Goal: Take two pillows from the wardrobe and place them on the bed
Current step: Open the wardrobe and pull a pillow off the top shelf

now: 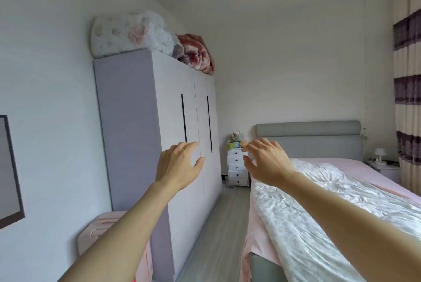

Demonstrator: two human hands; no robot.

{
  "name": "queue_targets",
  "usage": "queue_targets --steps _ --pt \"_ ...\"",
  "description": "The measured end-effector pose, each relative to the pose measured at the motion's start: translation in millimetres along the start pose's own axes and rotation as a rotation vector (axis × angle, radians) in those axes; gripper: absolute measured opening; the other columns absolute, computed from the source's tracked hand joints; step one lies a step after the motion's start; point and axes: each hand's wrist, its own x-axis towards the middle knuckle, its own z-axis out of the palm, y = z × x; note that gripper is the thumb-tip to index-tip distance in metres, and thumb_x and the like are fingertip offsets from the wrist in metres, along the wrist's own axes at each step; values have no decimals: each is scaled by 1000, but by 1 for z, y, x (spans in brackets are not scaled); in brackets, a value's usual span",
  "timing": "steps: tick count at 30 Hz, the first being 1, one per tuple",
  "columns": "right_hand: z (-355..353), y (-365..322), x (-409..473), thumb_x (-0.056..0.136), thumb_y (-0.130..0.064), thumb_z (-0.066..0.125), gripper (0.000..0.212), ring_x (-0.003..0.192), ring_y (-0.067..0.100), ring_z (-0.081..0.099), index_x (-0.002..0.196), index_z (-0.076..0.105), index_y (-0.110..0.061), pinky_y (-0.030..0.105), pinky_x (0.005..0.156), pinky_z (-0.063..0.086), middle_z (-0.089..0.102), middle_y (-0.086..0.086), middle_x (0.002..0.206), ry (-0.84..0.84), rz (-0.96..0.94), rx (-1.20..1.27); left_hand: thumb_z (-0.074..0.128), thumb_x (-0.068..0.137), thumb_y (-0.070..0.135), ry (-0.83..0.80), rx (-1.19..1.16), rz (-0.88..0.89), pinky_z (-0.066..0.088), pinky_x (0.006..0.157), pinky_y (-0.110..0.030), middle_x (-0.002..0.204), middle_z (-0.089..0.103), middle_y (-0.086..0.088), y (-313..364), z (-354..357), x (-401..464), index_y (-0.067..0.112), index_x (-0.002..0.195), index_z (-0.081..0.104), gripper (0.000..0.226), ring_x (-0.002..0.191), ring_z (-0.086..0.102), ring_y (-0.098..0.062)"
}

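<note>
A tall pale wardrobe [159, 108] stands against the left wall, its doors shut, with two long black handles. No pillows show; the inside is hidden. My left hand [178, 164] is stretched out in front of the wardrobe doors, fingers spread, holding nothing. My right hand [266, 160] is raised beside it, fingers also apart and empty, over the near corner of the bed [387, 172]. The bed has a pink sheet, a grey headboard and a crumpled white quilt [319, 209] on top.
Bagged bedding and a red blanket [196, 54] lie on the wardrobe top. A small white drawer chest [237, 168] with toys stands in the far corner. A narrow grey floor strip [218, 236] runs between wardrobe and bed. A pink covered object [102, 227] sits at the lower left.
</note>
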Motion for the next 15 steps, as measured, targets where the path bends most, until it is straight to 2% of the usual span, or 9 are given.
queue_targets --steps 2,5,10,15 --pt "30 3 7 92 -25 42 29 107 24 53 114 58 -15 36 83 47 62 5 115 -22 31 76 43 92 38 4 -78 -26 38 95 -34 131 54 -1 -7 27 9 18 130 45 43 118 49 -22" --pt "98 17 24 94 -21 39 31 101 22 58 120 54 -17 32 69 48 62 3 115 -90 67 196 42 93 35 -13 -123 -48 38 93 -33 128 56 1 -21 92 26 18 128 48 39 114 52 -21" --pt "211 55 75 91 -18 44 28 95 25 62 116 57 -16 34 72 50 61 4 115 -59 108 371 45 93 31 28 -279 -167 41 79 -27 121 59 6 -51 196 78 20 120 53 31 108 55 -15" --pt "331 105 149 92 -18 45 27 95 21 60 116 57 -18 34 77 48 61 3 114 -154 226 526 48 91 28 0 -394 -318 41 81 -26 116 61 6 -84 297 168 19 112 57 25 105 56 -12"
